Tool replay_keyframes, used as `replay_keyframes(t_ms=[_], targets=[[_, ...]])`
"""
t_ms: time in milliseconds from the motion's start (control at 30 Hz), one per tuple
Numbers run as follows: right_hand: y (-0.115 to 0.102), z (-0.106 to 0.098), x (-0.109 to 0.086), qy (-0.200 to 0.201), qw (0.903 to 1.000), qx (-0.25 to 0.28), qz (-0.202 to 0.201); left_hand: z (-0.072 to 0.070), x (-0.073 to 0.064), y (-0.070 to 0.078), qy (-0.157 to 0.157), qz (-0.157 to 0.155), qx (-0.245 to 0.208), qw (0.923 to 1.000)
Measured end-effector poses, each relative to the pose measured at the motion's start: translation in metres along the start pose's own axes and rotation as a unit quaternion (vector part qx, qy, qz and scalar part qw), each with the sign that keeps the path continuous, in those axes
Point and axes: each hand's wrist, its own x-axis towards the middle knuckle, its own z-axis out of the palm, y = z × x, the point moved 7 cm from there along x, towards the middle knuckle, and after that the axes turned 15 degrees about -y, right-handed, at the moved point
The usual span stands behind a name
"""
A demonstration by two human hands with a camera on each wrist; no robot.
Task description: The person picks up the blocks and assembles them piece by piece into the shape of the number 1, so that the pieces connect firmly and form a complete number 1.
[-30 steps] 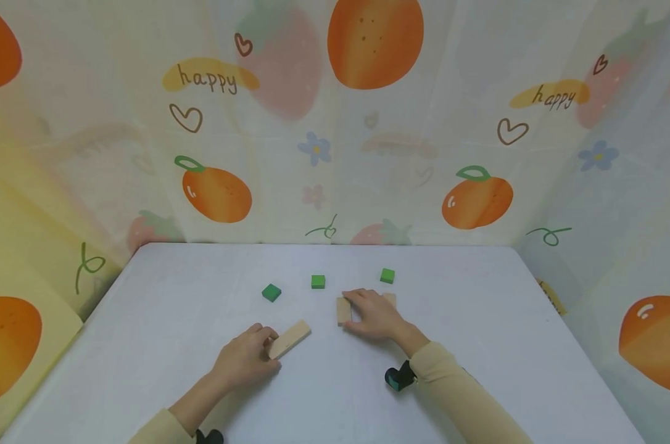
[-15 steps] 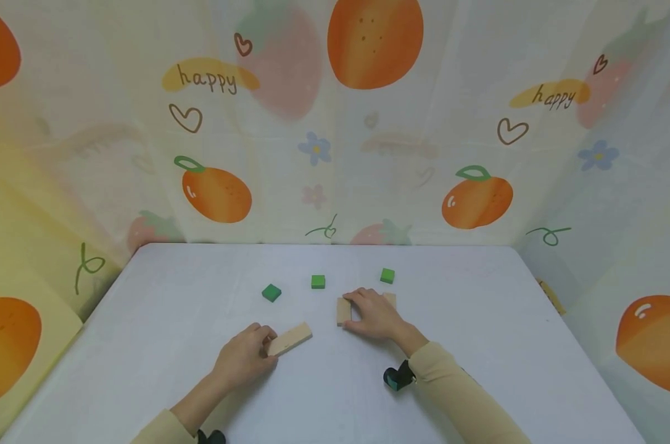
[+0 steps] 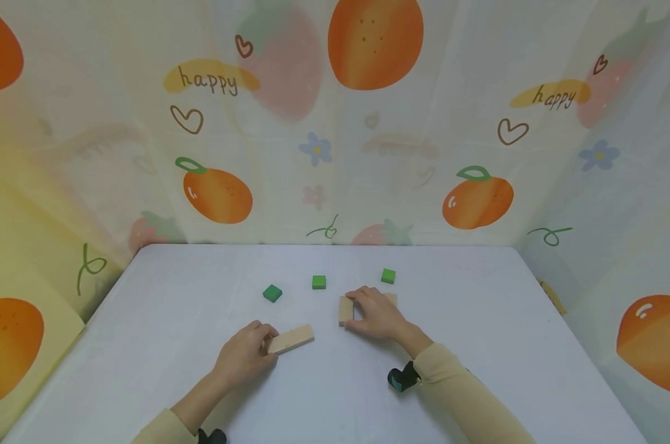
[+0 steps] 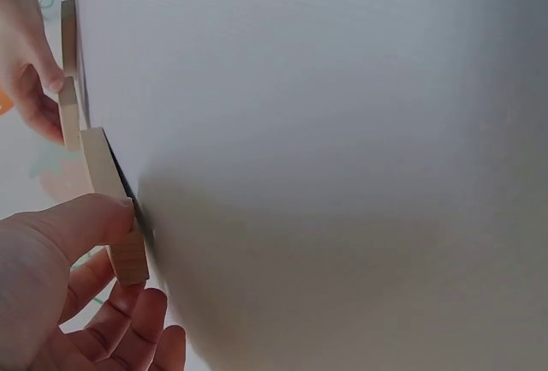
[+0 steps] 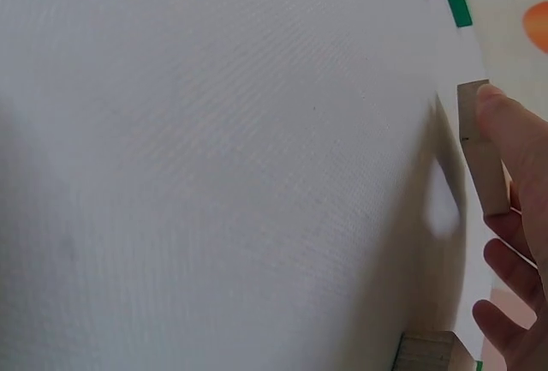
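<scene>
In the head view my left hand pinches the near end of a plain wooden block, which slants up to the right. The left wrist view has the thumb along one side of this block and fingers at the other. My right hand grips a second wooden block by its two ends. The right wrist view puts the thumb on one end of that block and a finger at the other. Partly hidden behind the right hand lies a third wooden block.
Three small green blocks lie beyond the hands on the white table: a darker one at left, one in the middle and one at right. A patterned cloth hangs behind the table's far edge.
The far end of the left-hand block has swung slightly down and right, so it slants less. My right hand and its block have stayed nearly in place.
</scene>
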Motion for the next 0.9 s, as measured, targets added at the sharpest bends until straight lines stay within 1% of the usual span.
replay_keyframes(t_ms=[233,467,667,767,900], targets=[[-0.001,-0.005,-0.002,-0.003,0.9999,-0.011,-0.005,0.0,0.002,0.008,-0.002,0.01,0.002,0.9999],[-0.002,-0.009,-0.006,0.007,0.9997,-0.021,-0.014,0.003,0.003,0.019,-0.009,0.028,0.004,0.9996],[-0.001,-0.011,-0.01,0.015,0.9993,-0.027,-0.018,0.01,0.002,0.031,-0.024,0.056,0.006,0.9981],[-0.002,-0.012,-0.013,0.016,0.9991,-0.032,-0.023,0.014,0.001,0.037,-0.03,0.071,0.015,0.9969],[-0.006,-0.015,-0.017,0.026,0.9983,-0.033,-0.042,0.019,-0.001,0.047,-0.04,0.089,0.023,0.995]])
